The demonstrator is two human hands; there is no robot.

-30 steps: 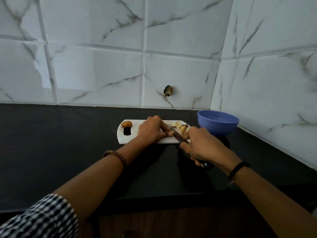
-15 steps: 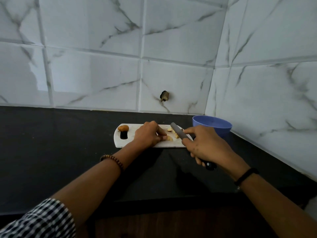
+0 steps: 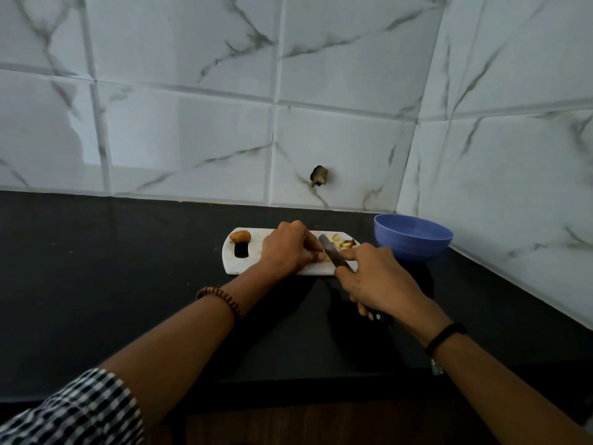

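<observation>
A pale vegetable piece (image 3: 324,257) is being pinned to the right half of the white cutting board (image 3: 305,269). It is almost wholly hidden, and only a sliver is being shown at the fingertips. It is being pressed down by the left hand (image 3: 288,248), whose fingers are being curled over it with the knuckles raised. This is probably so that the piece is being stopped from rolling and the fingertips are being tucked back from the edge.

The kitchen knife (image 3: 332,254) is being gripped by the right hand (image 3: 378,281). The fingers are being wrapped round the dark handle and the forefinger is being extended toward the blade, likely for steadier downward pressure. The blade is being laid slantwise right beside the left fingertips, so a thin slice is judged to be in progress.

Cut pieces (image 3: 344,243) are being heaped on the board's far right corner, beyond the blade. There they are being held clear of the cutting line and near the blue bowl (image 3: 414,244). The bowl is being stood just off the board's right end, probably to receive them.

An uncut brown piece (image 3: 240,236) is being left in reserve at the board's left end, just above the handle hole (image 3: 241,250). Everything is being borne by the black countertop (image 3: 128,268) in the corner of the marble-tiled wall (image 3: 192,139).
</observation>
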